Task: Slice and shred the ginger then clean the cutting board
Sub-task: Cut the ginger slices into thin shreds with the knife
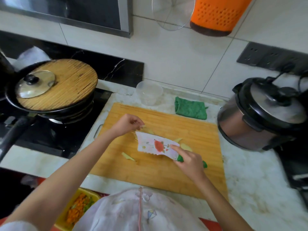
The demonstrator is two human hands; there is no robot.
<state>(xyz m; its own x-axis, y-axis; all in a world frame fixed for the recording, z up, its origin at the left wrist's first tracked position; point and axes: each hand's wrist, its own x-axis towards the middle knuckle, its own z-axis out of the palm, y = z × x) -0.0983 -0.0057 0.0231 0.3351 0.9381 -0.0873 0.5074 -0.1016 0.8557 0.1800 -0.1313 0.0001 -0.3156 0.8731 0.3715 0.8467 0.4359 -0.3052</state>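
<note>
Bamboo board (191,130) under pale ginger slivers (127,156)

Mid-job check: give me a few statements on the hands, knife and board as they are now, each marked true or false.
1. The right hand grips the knife by its green handle. True.
2. The knife lies flat on the counter. False: it is held over the cutting board.
3. The left hand pinches ginger shreds by the blade's far end. True.
4. The green cloth is in the left hand. False: it lies folded on the counter behind the board.
5. Ginger pieces lie on the board. True.
6. The black pan is uncovered. False: a round bamboo mat covers it.
</note>
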